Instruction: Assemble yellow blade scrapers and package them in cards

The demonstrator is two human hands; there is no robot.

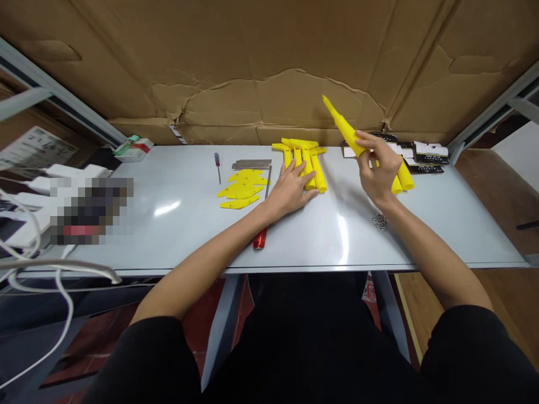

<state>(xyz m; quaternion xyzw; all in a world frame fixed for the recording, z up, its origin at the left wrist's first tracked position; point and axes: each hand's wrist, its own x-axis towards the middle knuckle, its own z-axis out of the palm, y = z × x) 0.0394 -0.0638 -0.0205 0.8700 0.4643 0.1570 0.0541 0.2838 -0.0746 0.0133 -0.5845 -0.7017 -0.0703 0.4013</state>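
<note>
My left hand [289, 189] lies with its fingers spread on a row of yellow T-shaped plastic handles [319, 173]. In the air at the right, my right hand [377, 168] is closed around one yellow plastic handle [346, 132], its narrow end pointing up and to the left. Below and behind that hand, more yellow tubes [405, 177] lie on the table, partly hidden. Flat yellow plates [240, 202] are piled left of my left hand. Under my left wrist runs a red-handled tool [260, 238] with a thin metal shaft.
A small screwdriver [218, 168] and grey metal strips [251, 164] lie near the plates. Loose screws [379, 221] sit in a small heap by my right forearm. Black-and-white packages [430, 152] stand back right. White cables [36, 224] and a small box [133, 150] are left.
</note>
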